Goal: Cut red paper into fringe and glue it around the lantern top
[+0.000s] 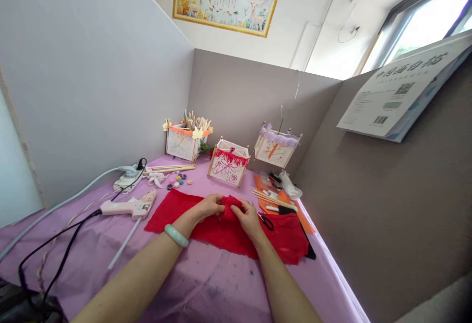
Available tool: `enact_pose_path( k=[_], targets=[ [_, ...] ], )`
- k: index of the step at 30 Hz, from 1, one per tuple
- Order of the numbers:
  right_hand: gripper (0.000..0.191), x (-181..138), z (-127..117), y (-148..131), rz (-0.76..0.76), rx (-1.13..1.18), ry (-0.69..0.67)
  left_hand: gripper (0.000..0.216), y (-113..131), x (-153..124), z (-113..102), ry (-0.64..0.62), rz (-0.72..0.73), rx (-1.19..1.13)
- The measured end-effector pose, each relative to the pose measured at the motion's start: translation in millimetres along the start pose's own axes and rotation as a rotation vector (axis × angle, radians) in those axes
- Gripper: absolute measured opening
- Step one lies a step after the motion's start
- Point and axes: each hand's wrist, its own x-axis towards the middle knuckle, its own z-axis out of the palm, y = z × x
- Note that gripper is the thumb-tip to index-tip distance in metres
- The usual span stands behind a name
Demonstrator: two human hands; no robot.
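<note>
A sheet of red fabric [236, 232] lies spread on the purple tablecloth [206, 283]. Both my hands meet over its middle and pinch up a bunched fold of it. My left hand [210, 206], with a pale green bangle [176, 235] on the wrist, grips the fold from the left. My right hand [248, 217] grips it from the right, fingers closed on the cloth. Black-handled scissors [266, 221] lie just right of my right hand.
A pink glue gun [129, 207] and its black cord lie at the left, by a white power strip [127, 179]. Three small paper lanterns [228, 167] stand at the back. Wooden sticks [273, 199], small beads [179, 181] and orange paper lie around. Grey partitions close in three sides.
</note>
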Motion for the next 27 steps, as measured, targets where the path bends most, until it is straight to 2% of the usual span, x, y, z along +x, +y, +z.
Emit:
enact_pose_path(
  k=[8, 13, 20, 27],
  targets=[
    [0.021, 1, 1, 1, -0.012, -0.078, 0.018, 0.034, 4, -2, 1, 0.004, -0.045, -0.025],
    [0.025, 1, 0, 4, -0.02, -0.07, 0.019, 0.035, 4, -1, 1, 0.051, -0.045, -0.099],
    [0.018, -1, 0, 1, -0.075, -0.261, -0.003, 0.037, 3, 1, 2, 0.08, -0.03, -0.177],
    [0.021, 3, 0, 10, -0.009, -0.16, 0.028, 0.046, 6, -3, 3, 0.038, 0.003, -0.163]
  ],
)
